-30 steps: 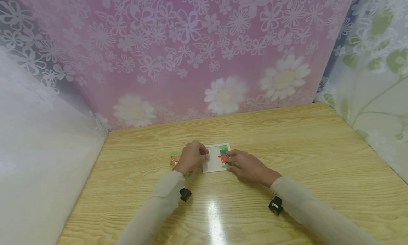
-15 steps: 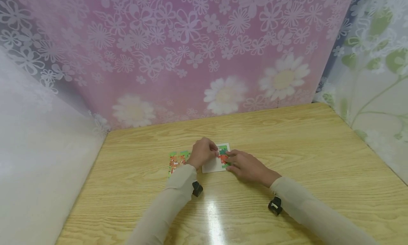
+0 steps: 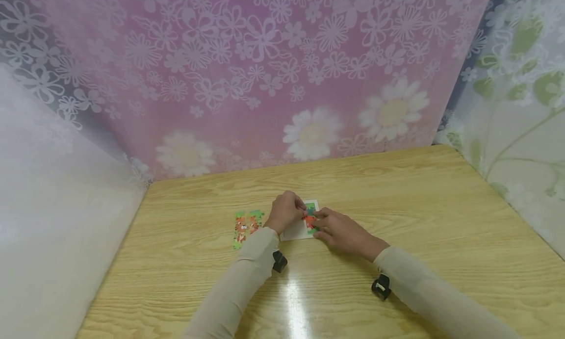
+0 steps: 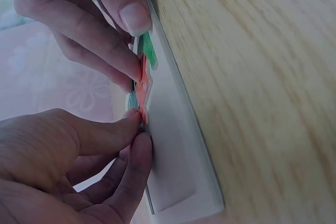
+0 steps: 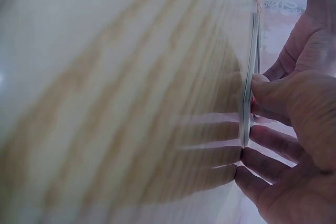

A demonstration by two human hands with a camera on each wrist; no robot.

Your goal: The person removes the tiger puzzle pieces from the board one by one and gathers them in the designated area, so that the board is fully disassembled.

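Note:
A shallow white puzzle tray [image 3: 290, 233] lies on the table, with a strip of green and orange puzzle pieces [image 4: 142, 85] along its right side. My left hand [image 3: 284, 212] reaches over the tray; its thumb and a finger pinch the rounded orange knob on the strip's left side. From the right, my right hand [image 3: 342, 231] holds its fingers out over the strip and the tray's right edge, and one fingertip touches the orange part in the left wrist view. Left of the tray lie tiger puzzle pieces [image 3: 241, 226], partly covered by my left forearm.
The wooden table [image 3: 397, 196] meets a pink flowered curtain [image 3: 247, 84] at the back. Pale curtains hang along both sides. A black wrist camera [image 3: 280, 262] sits under my left wrist, another camera [image 3: 381, 286] under my right.
My left hand has moved right across the tray to the strip of pieces, uncovering more of the tiger pieces. My right hand has stayed at the tray's right edge.

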